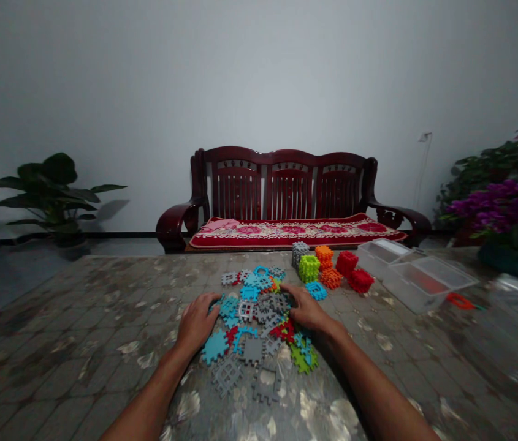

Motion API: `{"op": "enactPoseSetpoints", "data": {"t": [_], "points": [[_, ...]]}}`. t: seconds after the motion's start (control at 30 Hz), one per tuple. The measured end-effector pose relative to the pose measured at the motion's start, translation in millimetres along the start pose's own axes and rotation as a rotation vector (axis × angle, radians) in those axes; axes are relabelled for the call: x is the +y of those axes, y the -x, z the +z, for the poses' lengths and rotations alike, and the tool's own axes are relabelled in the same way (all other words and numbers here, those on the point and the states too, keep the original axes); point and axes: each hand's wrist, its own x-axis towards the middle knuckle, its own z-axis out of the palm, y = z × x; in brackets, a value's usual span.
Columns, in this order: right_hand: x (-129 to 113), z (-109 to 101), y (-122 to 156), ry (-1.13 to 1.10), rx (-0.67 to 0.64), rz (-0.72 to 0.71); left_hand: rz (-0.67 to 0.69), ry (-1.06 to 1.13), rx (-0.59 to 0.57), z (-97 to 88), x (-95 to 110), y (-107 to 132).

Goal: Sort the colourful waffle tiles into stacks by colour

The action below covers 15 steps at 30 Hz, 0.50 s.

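A loose pile of flat interlocking plastic tiles (253, 350) in grey, blue, red and green lies on the table in front of me. At its left edge is my left hand (198, 321), thumb and fingers apart beside a blue tile (230, 307); whether it touches that tile is hard to see. Across the pile, my right hand (308, 308) rests against the right edge, its forefinger stretched out and thumb apart, close to several grey tiles (271, 306). Neither hand shows a tile gripped. Nearest me lie a grey lattice tile (227, 375) and a grey frame tile (278, 387).
Stacks of tiles stand behind the pile: grey (300, 254), lime green (309, 268), orange (331, 278) and red (360, 280). A blue tile (316, 291) lies before them. To the right are a clear plastic box (417, 300) and an orange-red object (460, 301). A wooden bench (178, 220) stands beyond.
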Motion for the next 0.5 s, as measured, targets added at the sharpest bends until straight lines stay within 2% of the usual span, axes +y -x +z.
{"op": "enactPoseSetpoints", "data": {"t": [0.13, 0.3, 0.5], "points": [[0, -2, -1, 0.015, -0.070, -0.021, 0.009, 0.002, 0.009, 0.2, 0, 0], [-3, -2, 4, -0.002, 0.023, -0.004, 0.013, 0.022, -0.004, -0.3, 0, 0], [-15, -15, 2, 0.044, 0.080, 0.024, 0.035, 0.061, -0.052, -7.1, 11, 2]]}}
